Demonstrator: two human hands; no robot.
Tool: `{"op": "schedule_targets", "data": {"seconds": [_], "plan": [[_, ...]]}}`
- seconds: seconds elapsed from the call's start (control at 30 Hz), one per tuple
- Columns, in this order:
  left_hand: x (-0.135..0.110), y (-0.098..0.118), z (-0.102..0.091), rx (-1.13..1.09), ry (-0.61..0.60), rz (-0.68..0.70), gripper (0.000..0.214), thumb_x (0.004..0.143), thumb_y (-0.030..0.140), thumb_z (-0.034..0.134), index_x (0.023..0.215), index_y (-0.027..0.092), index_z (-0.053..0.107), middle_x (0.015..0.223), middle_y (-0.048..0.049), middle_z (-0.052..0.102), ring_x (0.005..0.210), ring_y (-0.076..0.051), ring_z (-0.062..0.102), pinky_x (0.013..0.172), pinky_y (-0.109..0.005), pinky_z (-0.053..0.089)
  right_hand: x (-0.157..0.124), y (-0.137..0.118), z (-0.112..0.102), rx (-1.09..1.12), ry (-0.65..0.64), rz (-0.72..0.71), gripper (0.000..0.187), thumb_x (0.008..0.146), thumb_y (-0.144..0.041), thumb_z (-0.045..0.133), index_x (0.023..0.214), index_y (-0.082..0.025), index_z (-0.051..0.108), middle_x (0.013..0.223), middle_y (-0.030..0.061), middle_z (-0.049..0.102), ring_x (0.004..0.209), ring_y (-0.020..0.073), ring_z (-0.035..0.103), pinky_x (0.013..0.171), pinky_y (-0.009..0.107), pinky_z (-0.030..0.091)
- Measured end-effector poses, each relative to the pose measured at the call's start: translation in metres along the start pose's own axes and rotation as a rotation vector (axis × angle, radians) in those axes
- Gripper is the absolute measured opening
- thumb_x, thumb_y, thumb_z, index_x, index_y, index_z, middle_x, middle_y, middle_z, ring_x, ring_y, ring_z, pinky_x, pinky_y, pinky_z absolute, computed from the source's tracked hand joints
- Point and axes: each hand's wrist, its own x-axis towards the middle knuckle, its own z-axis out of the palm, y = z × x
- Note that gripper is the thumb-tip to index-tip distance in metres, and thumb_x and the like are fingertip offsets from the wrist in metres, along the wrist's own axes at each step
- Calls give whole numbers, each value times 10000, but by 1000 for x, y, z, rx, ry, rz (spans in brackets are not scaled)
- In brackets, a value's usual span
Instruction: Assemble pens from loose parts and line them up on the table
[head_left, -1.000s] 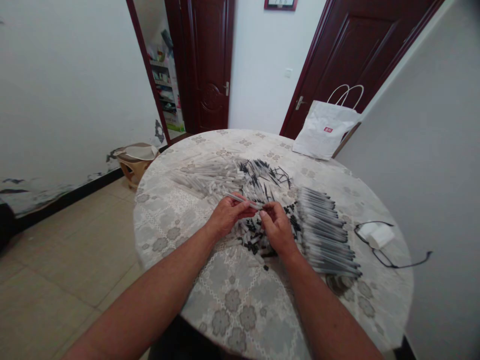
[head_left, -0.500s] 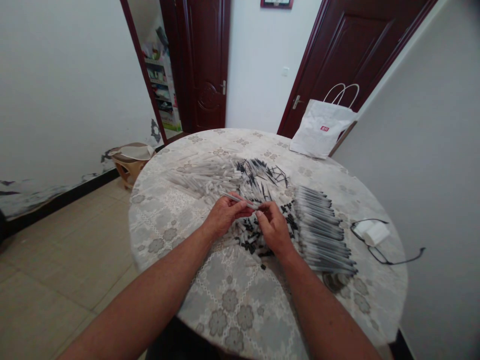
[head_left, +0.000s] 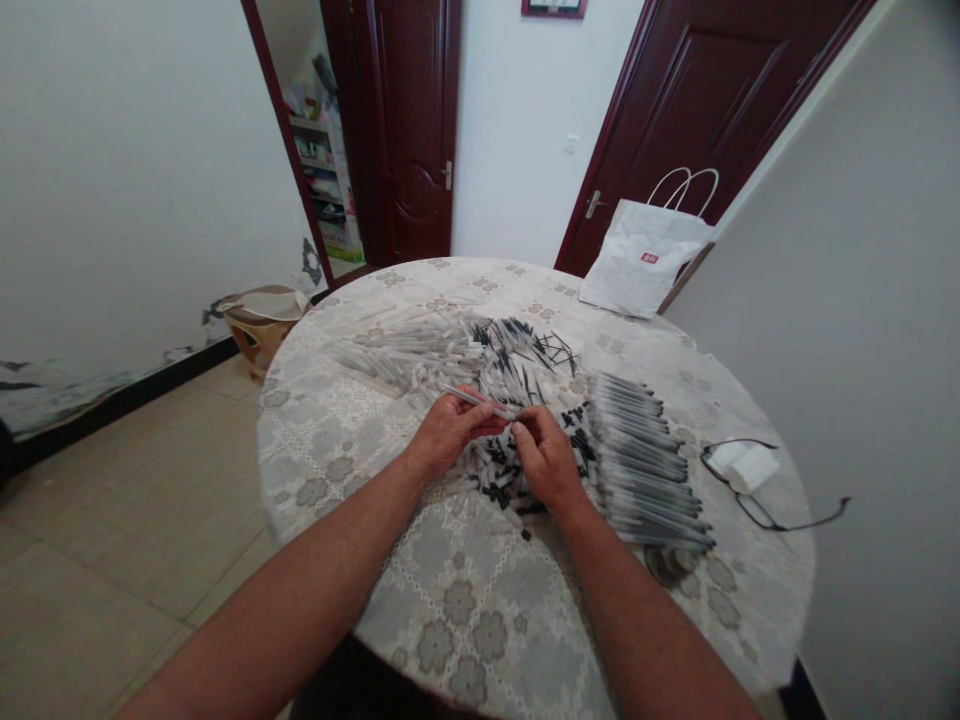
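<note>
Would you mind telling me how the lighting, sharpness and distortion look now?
Head view: soft, dim light, without harsh glare on the tablecloth; head view: the row of pale rods looks smeared, and the end of the held rod at the right hand is unclear; head view: the door on the right leans, perhaps wide-angle distortion.

The right hand (head_left: 551, 460) hides the pen's (head_left: 471, 396) 4 o'clock end. Lettering (head_left: 649, 258) on the bag (head_left: 641, 232) at 2 o'clock is too small to read; the top edge crops the wall frame (head_left: 553, 12) near 12.
</note>
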Motion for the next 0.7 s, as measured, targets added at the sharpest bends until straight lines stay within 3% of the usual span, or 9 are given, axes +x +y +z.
{"op": "schedule_targets", "data": {"seconds": [0.23,0.5,0.7], "plan": [[0,0,0,20,7,-6,312,776,358,811,867,150,597,959,-91,773,834,-209,745,853,-407,592,0,-4,1,-1,-49,38,315,1005,-441,401,853,-233,582,653,-22,586,658,171,557,630,265,401],[-3,0,2,49,-12,-15,346,764,398,820,870,146,608,873,-87,770,765,-197,744,790,-362,598,-3,2,4,113,-69,77,411,1007,-510,380,745,-238,544,608,-19,549,555,161,513,555,283,405],[-7,7,2,148,-12,13,390,747,452,822,869,133,636,826,-84,754,747,-192,731,757,-335,583,-2,7,6,263,-93,168,436,967,-586,407,757,-239,565,628,12,601,510,180,526,479,309,410]]}}
